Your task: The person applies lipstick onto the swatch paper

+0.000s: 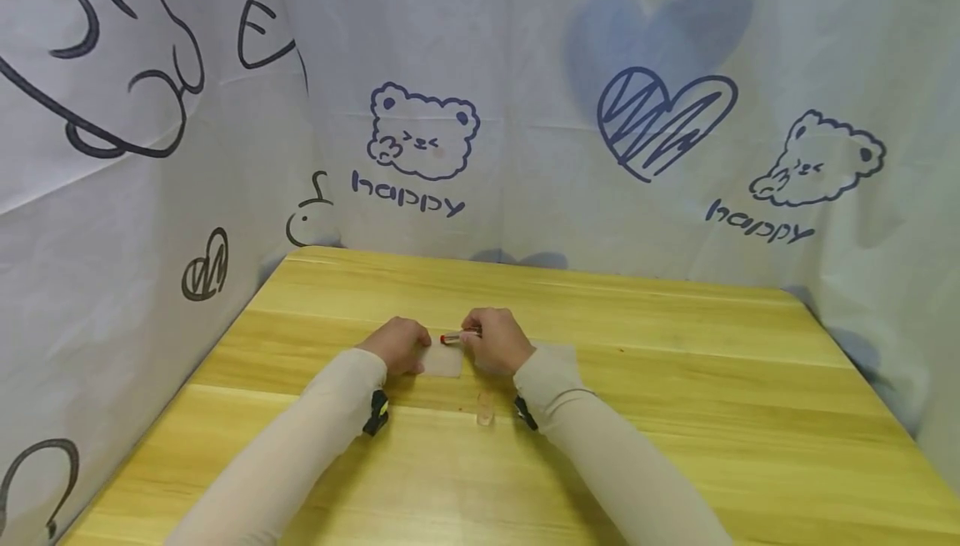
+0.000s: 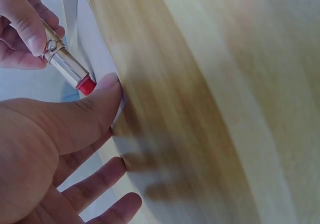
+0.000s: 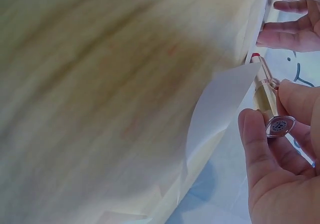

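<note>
My right hand (image 1: 497,341) grips a lipstick (image 2: 70,66) by its gold tube, with the red tip out and pointing left. Under that tip lies a small white sheet of paper (image 1: 444,363). At the paper's left side, my left hand (image 1: 401,346) presses down with its thumb on the edge and its fingers spread fairly straight, as the left wrist view shows. In the right wrist view, the round end of the lipstick (image 3: 265,91) sticks out between thumb and fingers, and a white sheet (image 3: 220,104) with a lifted edge lies close by.
A clear lipstick cap (image 1: 485,409) lies on the wooden table (image 1: 675,446) in front of the paper. Another pale sheet (image 1: 558,353) shows beside the right wrist. A tiny red speck (image 1: 621,350) is on the table at the right. White cloth (image 1: 525,54) with drawings hangs behind.
</note>
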The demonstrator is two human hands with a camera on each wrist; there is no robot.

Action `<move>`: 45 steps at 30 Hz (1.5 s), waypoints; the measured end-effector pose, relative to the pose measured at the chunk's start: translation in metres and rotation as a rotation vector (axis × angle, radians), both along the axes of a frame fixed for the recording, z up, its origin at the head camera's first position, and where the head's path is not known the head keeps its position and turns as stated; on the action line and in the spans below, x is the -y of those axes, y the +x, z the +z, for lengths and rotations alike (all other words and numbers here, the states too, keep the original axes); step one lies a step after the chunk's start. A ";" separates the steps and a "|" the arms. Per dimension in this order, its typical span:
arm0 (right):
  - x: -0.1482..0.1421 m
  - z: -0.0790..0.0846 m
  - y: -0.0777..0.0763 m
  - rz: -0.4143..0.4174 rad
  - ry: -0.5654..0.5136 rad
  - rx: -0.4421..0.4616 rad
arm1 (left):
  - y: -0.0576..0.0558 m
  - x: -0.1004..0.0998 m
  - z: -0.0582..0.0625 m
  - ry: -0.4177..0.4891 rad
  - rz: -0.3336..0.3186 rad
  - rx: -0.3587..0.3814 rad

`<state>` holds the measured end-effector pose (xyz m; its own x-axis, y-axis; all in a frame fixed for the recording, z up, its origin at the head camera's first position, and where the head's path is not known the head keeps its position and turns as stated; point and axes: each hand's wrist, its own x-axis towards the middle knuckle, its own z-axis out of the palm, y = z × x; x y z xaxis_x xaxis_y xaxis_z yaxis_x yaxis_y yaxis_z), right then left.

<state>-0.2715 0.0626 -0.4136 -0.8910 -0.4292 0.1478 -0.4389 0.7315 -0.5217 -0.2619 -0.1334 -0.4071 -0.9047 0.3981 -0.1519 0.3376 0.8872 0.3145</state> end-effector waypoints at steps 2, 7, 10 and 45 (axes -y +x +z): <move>0.001 0.000 0.000 0.004 0.007 -0.011 | 0.000 0.001 0.000 -0.002 -0.009 -0.010; 0.002 -0.001 0.000 0.022 0.013 -0.030 | 0.001 0.001 0.000 -0.005 -0.017 -0.021; 0.002 -0.001 0.001 0.019 0.025 -0.030 | 0.001 0.001 0.000 0.000 -0.019 -0.021; 0.004 0.006 0.008 0.091 0.069 -0.080 | -0.003 0.003 -0.004 -0.017 -0.033 -0.038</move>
